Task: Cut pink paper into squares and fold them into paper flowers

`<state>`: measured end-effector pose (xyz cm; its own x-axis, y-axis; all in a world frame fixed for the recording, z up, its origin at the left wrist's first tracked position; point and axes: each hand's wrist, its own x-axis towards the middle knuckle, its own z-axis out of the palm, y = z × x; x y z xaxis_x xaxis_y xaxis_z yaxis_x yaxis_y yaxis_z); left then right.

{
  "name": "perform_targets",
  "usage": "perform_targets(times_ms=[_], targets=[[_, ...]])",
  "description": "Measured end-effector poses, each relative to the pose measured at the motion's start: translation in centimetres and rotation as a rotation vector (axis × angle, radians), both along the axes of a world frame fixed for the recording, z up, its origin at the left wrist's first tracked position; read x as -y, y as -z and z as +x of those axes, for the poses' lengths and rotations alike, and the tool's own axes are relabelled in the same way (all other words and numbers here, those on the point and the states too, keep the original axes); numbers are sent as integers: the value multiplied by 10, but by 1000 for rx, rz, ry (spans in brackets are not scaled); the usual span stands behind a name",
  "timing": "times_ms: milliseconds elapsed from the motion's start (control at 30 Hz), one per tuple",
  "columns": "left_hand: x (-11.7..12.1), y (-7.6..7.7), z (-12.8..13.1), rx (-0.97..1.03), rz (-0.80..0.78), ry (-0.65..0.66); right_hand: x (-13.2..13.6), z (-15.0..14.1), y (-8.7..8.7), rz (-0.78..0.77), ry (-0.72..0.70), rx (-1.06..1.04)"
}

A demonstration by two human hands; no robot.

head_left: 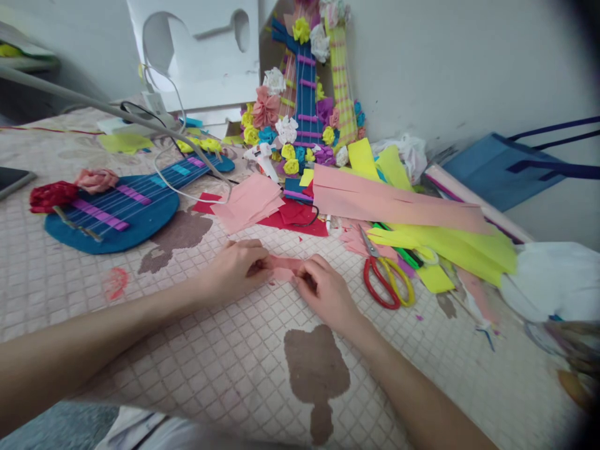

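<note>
A small piece of pink crepe paper (284, 269) stretches between my two hands, just above the quilted cloth. My left hand (241, 265) pinches its left end, and my right hand (323, 289) pinches the right end with thumb and fingers. Right behind them lies a loose stack of pink paper pieces (250, 200) on red paper (272, 219). Scissors (388, 281) with one red and one yellow handle rest to the right of my right hand. On the left is a blue guitar-shaped craft (117, 219) with purple strips, strings and two paper roses.
Long pink paper (394, 203) and yellow paper (459, 250) spread at the right. A white glue gun (262, 157) sits behind the pink stack, its cable looping leftward. Decorated paper guitars (307, 94) lean at the back wall. A blue bag (501, 169) lies far right.
</note>
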<state>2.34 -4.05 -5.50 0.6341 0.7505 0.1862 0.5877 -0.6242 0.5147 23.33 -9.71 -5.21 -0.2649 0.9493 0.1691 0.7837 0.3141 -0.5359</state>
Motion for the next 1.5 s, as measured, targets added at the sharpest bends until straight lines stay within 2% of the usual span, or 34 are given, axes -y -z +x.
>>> perform_targets(times_ms=[233,600,1000,1333,1500], targets=[[1,-7,1,-49,-14,-10,0,-4,1,15,49,33],[5,-8,5,-123,48,-60,-2,-6,1,35,68,36],[4,-11,5,-112,21,-46,-2,-6,4,29,60,77],[1,-7,2,-105,26,-32,-1,-7,3,45,54,84],[0,-8,2,-90,-22,-53,-2,-6,5,44,60,27]])
